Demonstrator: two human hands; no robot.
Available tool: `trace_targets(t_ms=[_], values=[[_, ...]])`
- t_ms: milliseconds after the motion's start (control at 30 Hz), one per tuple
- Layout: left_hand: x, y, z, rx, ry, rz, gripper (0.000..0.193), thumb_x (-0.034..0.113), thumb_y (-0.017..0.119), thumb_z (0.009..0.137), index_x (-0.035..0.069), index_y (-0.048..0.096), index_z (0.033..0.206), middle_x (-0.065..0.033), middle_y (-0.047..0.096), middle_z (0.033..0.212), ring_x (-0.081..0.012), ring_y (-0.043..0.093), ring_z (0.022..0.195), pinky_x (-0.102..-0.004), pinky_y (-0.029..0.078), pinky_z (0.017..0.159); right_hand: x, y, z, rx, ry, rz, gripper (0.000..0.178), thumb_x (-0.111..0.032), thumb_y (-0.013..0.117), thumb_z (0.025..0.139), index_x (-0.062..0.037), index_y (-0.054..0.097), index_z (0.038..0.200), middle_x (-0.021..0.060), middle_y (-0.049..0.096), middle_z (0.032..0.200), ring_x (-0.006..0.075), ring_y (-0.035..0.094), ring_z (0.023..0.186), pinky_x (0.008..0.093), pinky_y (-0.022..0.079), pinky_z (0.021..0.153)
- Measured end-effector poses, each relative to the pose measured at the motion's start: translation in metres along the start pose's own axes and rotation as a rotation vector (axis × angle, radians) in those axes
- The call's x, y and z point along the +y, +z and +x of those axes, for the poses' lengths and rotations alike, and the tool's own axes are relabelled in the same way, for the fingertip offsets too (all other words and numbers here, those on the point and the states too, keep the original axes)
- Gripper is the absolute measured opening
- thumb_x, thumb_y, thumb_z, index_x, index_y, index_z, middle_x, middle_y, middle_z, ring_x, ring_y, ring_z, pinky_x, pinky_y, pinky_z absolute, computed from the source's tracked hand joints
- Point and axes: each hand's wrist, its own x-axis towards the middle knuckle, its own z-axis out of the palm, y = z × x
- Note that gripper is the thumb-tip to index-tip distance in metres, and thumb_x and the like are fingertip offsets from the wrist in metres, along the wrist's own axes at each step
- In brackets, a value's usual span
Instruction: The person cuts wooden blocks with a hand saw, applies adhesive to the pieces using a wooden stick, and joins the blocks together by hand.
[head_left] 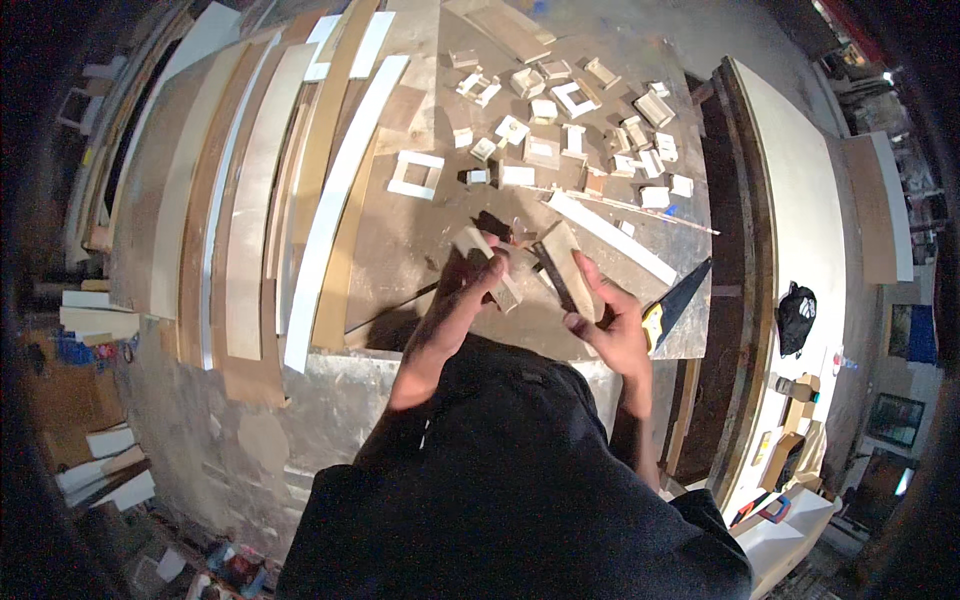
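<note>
My left hand is closed on a short, flat wooden piece, held at a slant above the table. Opposite it, my right hand grips a thicker wooden block, thumb and fingers at its right side. The two pieces are apart, with a narrow gap between them. Just right of my right hand lies a handsaw with a dark blade and a yellow-and-black handle. Beyond my hands, a white strip lies diagonally on the worktable.
Several small wooden blocks and frames, among them a square frame, lie scattered at the far side. Long boards and a white strip cover the left side. On the right stands a pale bench bearing a black bag.
</note>
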Motion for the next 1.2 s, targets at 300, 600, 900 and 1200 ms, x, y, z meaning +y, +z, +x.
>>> trace_targets(t_ms=[300, 600, 900, 1200], values=[[-0.037, 0.058, -0.002, -0.010, 0.337, -0.142, 0.047, -0.003, 0.077, 0.085, 0.009, 0.051, 0.123, -0.0098, 0.063, 0.123, -0.0175, 0.061, 0.114, -0.0342, 0.051, 0.098, -0.007, 0.002, -0.016, 0.039, 0.041, 0.127, 0.083, -0.014, 0.072, 0.084, 0.0084, 0.035, 0.155, 0.0240, 0.045, 0.156, 0.0283, 0.041, 0.146, 0.0379, 0.027, 0.121], [-0.072, 0.088, -0.010, 0.126, 0.171, -0.251, 0.045, -0.002, 0.079, 0.083, 0.008, 0.054, 0.120, -0.0044, 0.063, 0.115, -0.0158, 0.060, 0.111, -0.0331, 0.051, 0.096, 0.011, -0.045, -0.019, -0.095, 0.021, 0.237, 0.086, -0.020, 0.074, 0.087, 0.0037, 0.032, 0.158, 0.0207, 0.045, 0.157, 0.0223, 0.042, 0.143, 0.0368, 0.028, 0.120], [-0.062, 0.090, -0.010, -0.148, -0.060, 0.442, 0.018, 0.006, 0.069, 0.096, -0.002, 0.065, 0.111, -0.0061, 0.070, 0.087, -0.0099, 0.065, 0.063, -0.0239, 0.052, 0.052, 0.033, -0.089, -0.027, -0.230, 0.012, 0.152, 0.078, -0.024, 0.081, 0.088, 0.0002, 0.045, 0.153, 0.0213, 0.063, 0.138, 0.0225, 0.056, 0.129, 0.0365, 0.039, 0.113], [-0.058, 0.127, -0.014, -0.080, -0.025, 0.334, 0.023, 0.015, 0.073, 0.096, -0.003, 0.066, 0.108, -0.0043, 0.069, 0.083, -0.0051, 0.053, 0.053, -0.0218, 0.043, 0.045, 0.034, -0.120, -0.029, -0.226, -0.066, 0.092, 0.076, -0.019, 0.079, 0.089, -0.0020, 0.044, 0.154, 0.0181, 0.062, 0.141, 0.0206, 0.054, 0.130, 0.0365, 0.038, 0.113]])
